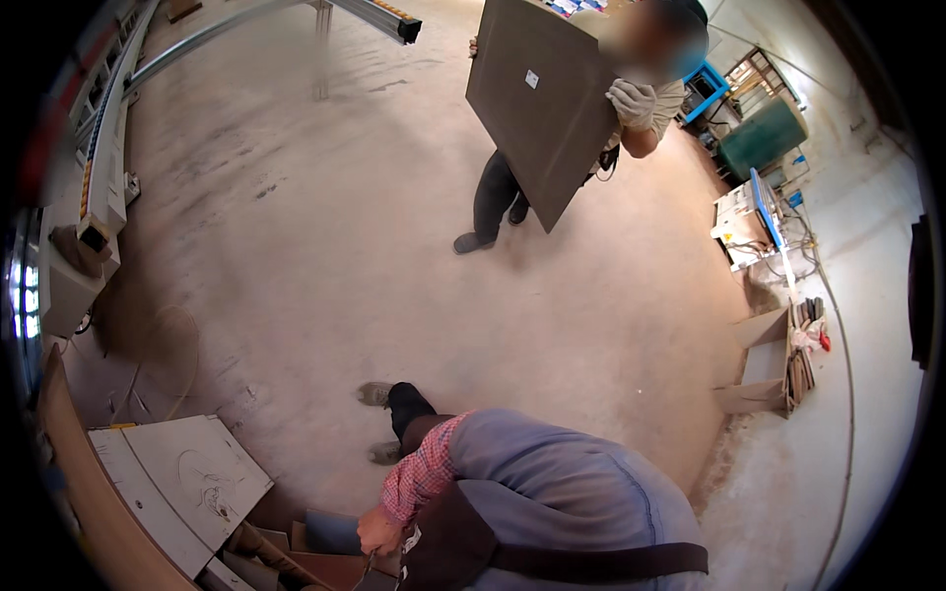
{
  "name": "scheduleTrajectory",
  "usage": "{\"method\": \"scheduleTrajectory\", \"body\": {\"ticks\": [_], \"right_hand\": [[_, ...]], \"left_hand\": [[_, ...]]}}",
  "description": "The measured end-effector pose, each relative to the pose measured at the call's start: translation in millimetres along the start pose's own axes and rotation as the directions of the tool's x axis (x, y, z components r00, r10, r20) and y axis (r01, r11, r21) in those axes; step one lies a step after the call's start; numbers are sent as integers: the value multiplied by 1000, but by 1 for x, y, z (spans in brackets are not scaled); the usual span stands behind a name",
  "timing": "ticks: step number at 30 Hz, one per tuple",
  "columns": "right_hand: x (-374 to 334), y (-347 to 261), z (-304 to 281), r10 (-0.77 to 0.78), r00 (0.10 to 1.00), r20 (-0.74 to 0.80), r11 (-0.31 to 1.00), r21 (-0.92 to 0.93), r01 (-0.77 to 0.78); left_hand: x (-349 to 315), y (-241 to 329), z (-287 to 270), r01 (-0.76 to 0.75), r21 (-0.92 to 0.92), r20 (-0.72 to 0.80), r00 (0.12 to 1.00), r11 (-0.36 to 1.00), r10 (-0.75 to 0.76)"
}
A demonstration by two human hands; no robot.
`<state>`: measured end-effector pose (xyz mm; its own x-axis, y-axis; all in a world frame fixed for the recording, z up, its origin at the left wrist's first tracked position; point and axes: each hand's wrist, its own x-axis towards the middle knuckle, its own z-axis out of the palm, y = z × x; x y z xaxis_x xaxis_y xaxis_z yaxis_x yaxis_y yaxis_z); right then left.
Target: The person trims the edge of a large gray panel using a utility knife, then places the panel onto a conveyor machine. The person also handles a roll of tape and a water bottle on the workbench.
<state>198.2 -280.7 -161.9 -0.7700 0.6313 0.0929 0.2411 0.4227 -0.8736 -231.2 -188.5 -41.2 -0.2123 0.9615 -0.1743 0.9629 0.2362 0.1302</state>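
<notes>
Right hand [379, 532], in a red-checked sleeve [429, 481], reaches down at near left, just beside a jumble of boards; its fingers look curled in, but can't tell if they pinch the thin dark strip [369, 565] right below them or only touch it. Left hand's out of view, so can't tell how its fingers are. Boards closest to the right hand: a reddish-brown board [330, 568] lying low, w/ a grey-blue board [332, 532] just on its far side, both left of the hand. Further left, a big light grey panel [177, 483] w/ dark scribbly lines on it. Wearer's dk brown apron [448, 542] & blue-grey top [562, 458] take up the near middle; shoes [372, 394] on the dusty floor [325, 266] a bit farther off.

Far side, right of centre: co-worker [493, 202] standing, holding a large grey-brown panel [542, 108] up at a slant, small white label on it, w/ a white-gloved hand [633, 103] by its right edge. Far left, a metal beam [372, 14]. Along the right wall [872, 295]: green drum [764, 138] farthest, then white cabinet [734, 231], then upright board pieces [800, 369] nearer
</notes>
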Motion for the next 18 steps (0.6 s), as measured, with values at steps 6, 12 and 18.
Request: {"method": "scheduleTrajectory", "body": {"ticks": [6, 12, 18], "right_hand": [[-4, -8, -11, 20, 1000, -7, 999, -34, -20], [4, -8, -17, 52, 996, 75, 997, -60, -48], [4, -6, -23, 52, 989, 135, 998, -36, -47]], "left_hand": [[5, -10, 9, -43, -77, -101, 994, 996, 36], [-20, 33, -4, -222, 171, -196, 947, 960, 254], [-83, 60, 7, -261, 119, -511, 811, 958, 284]]}}
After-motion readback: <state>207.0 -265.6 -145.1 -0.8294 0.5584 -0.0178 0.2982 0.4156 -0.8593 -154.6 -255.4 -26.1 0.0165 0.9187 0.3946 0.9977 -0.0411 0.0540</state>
